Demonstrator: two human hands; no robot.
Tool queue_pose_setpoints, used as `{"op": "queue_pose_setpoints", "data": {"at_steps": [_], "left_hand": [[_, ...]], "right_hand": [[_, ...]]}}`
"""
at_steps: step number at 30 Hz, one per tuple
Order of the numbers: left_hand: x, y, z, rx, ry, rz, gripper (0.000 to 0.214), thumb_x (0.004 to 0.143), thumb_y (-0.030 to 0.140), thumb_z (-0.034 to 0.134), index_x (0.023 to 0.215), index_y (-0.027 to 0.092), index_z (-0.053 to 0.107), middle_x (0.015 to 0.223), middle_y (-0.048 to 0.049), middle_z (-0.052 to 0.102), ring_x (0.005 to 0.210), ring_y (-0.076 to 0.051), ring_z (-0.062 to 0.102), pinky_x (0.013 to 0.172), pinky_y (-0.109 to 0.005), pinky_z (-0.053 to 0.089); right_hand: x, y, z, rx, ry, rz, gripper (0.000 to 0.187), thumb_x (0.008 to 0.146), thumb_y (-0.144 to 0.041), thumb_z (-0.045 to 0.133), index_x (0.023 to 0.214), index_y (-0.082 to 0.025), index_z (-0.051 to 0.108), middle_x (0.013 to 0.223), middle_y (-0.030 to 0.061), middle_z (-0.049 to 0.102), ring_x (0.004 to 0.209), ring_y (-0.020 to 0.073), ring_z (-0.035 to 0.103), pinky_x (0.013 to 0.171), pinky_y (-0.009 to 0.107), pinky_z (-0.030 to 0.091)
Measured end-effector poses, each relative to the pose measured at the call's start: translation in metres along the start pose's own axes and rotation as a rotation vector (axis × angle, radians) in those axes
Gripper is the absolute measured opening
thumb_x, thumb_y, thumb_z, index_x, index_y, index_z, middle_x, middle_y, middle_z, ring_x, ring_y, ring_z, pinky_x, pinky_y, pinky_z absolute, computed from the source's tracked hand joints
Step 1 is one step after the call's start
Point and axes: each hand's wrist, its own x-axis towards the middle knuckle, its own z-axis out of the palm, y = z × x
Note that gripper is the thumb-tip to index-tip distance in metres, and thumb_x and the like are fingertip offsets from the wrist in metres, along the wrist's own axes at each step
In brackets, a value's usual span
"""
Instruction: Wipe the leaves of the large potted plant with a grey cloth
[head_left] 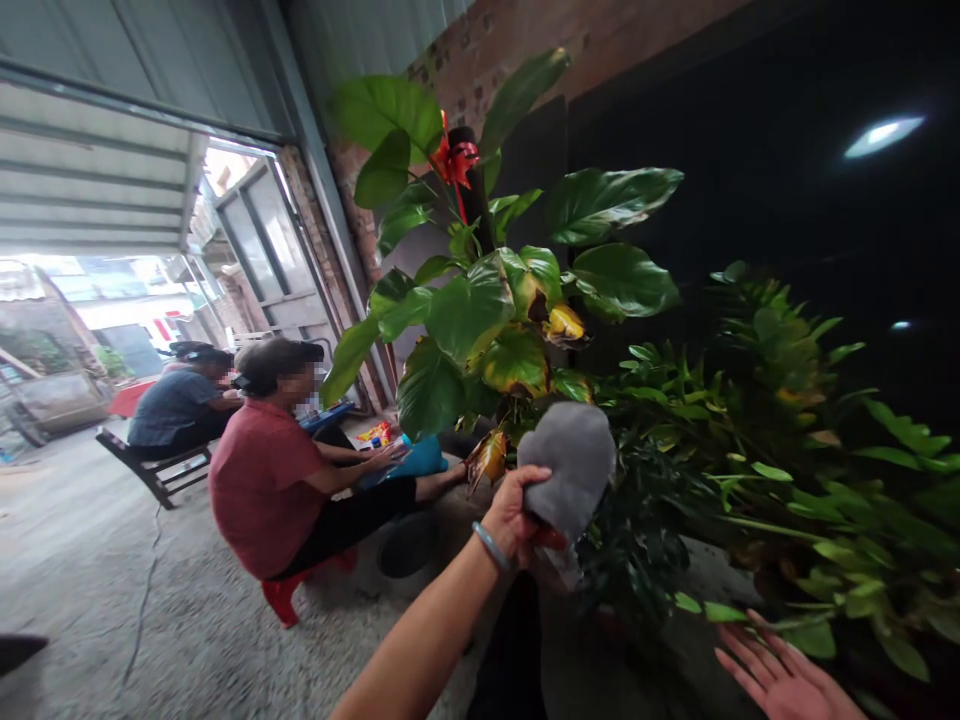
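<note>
The left hand (pixel 517 515) is closed around the lower edge of a grey cloth (pixel 568 465), a soft, matte, rounded piece that looks like microfibre and stands up above the fingers like a mitten. A pale blue band circles that wrist. The cloth is raised in front of the lower leaves of a tall plant (pixel 480 300), just beside a curled, yellow-brown leaf (pixel 489 457); whether it touches the foliage cannot be told. The plant carries broad, glossy, heart-shaped leaves, several blotched yellow, climbing a dark upright pole tied with a shiny red ribbon bow (pixel 455 158).

The right hand (pixel 780 675) lies open at the bottom edge, palm up, fingers spread and holding nothing, below a second plant (pixel 757 440) with narrow, pointed, waxy leaflets on arching stems.

Behind the tall plant rises a rough red brick wall (pixel 487 50) (corrugated metal sheeting runs beside it). The floor (pixel 112 600) is coarse, speckled grey concrete. On it, left of the plants, a person in a red shirt (pixel 259 485) sits on a low red plastic stool (pixel 283 595), and 1 more person in a dark blue shirt (pixel 176 405) sits farther back on a slatted wooden chair (pixel 154 470).
</note>
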Motion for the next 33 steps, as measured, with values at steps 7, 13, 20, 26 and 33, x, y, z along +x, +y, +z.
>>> {"op": "queue_pose_setpoints", "data": {"at_steps": [7, 13, 20, 26, 33], "left_hand": [[0.018, -0.064, -0.007, 0.205, 0.176, -0.224, 0.008, 0.063, 0.014, 0.056, 0.059, 0.012, 0.062, 0.052, -0.0065, 0.063, 0.046, -0.016, 0.055, 0.054, -0.028, 0.046], [-0.015, -0.086, -0.034, 0.332, -0.089, -0.355, 0.018, 0.053, 0.008, 0.053, 0.063, 0.013, 0.067, 0.055, -0.0065, 0.065, 0.049, -0.014, 0.058, 0.054, -0.023, 0.046], [0.017, -0.036, 0.064, 0.087, -0.19, 0.004, 0.023, 0.057, 0.01, 0.06, 0.079, 0.011, 0.067, 0.063, -0.0023, 0.068, 0.053, -0.013, 0.059, 0.063, -0.025, 0.047], [0.017, -0.098, 0.05, 0.308, -0.053, -0.3, 0.004, 0.06, 0.013, 0.06, 0.061, 0.014, 0.064, 0.053, -0.001, 0.061, 0.05, -0.013, 0.055, 0.067, -0.027, 0.046], [-0.012, -0.072, 0.09, 0.323, -0.414, -0.111, 0.03, 0.044, 0.013, 0.066, 0.074, 0.011, 0.067, 0.065, -0.0034, 0.065, 0.06, -0.015, 0.059, 0.065, -0.027, 0.046]], "right_hand": [[0.012, 0.007, -0.006, -0.007, -0.083, 0.075, 0.027, 0.07, -0.041, 0.058, 0.089, -0.027, 0.07, 0.102, 0.0084, 0.07, 0.107, 0.0317, 0.057, 0.094, 0.055, 0.041], [0.003, 0.002, -0.007, 0.022, -0.024, 0.067, 0.025, 0.069, -0.043, 0.059, 0.087, -0.029, 0.07, 0.105, 0.0077, 0.069, 0.111, 0.0336, 0.054, 0.094, 0.056, 0.041], [-0.011, -0.008, 0.022, 0.027, 0.051, 0.096, 0.027, 0.063, -0.034, 0.057, 0.084, -0.023, 0.07, 0.096, 0.0106, 0.071, 0.098, 0.0314, 0.062, 0.09, 0.053, 0.045], [-0.007, -0.007, 0.007, 0.015, 0.036, 0.051, 0.021, 0.057, -0.034, 0.063, 0.077, -0.028, 0.069, 0.088, 0.0062, 0.072, 0.091, 0.0309, 0.064, 0.089, 0.057, 0.045], [0.0, -0.001, -0.007, 0.016, -0.02, 0.002, 0.021, 0.064, -0.04, 0.064, 0.079, -0.027, 0.068, 0.09, 0.0069, 0.072, 0.095, 0.0314, 0.063, 0.092, 0.058, 0.042]]}}
